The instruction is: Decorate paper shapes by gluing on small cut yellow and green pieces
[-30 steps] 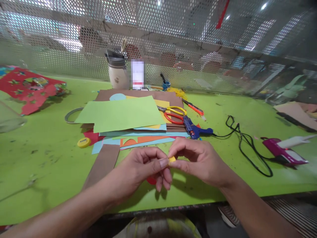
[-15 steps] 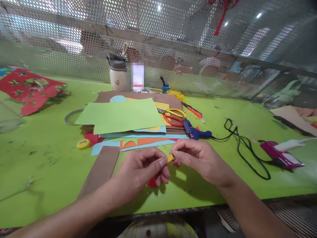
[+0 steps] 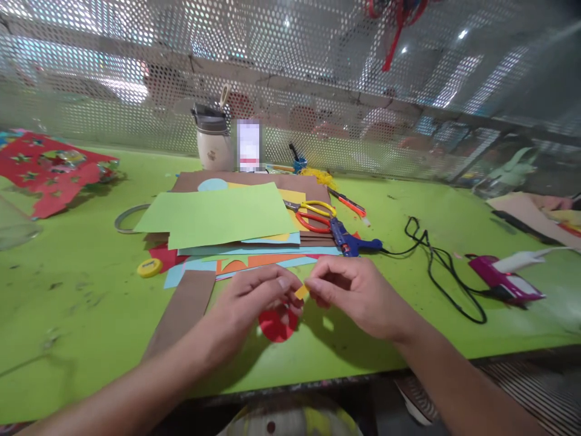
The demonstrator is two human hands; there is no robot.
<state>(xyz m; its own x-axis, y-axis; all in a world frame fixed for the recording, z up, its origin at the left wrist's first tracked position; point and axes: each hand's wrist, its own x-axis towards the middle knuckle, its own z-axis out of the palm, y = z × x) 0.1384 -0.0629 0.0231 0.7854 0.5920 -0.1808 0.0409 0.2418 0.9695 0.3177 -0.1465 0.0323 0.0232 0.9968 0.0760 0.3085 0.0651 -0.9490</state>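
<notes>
Near edge of the tabletop [image 3: 376,354]: left bare at the middle; a red disc [image 3: 278,332] was seen a little in from it, partly covered from view by the left hand [image 3: 252,300].

Above the tabletop, beyond the disc: a yellow slip [image 3: 301,293] was held up between the hands. Its right end was pinched by thumb and forefinger of the right hand [image 3: 356,297]. The left fingertips were placed at its other end; whether they gripped or merely touched could not be told.

Handling, as judged: slip very light, thin, bendable, easily creased or dropped; paper or thin foam, not settled. Best taken by its ends or edges, lightly, with the flat face left unpressed.

Farther in: a brown strip [image 3: 184,306] was laid left of the hands. Beyond, mid-table, a green sheet [image 3: 222,212] was stacked on others, with scissors [image 3: 318,213] and a glue gun [image 3: 349,241] set at the pile's right side. Toward the far edge, a jar [image 3: 213,148] was stood.
</notes>
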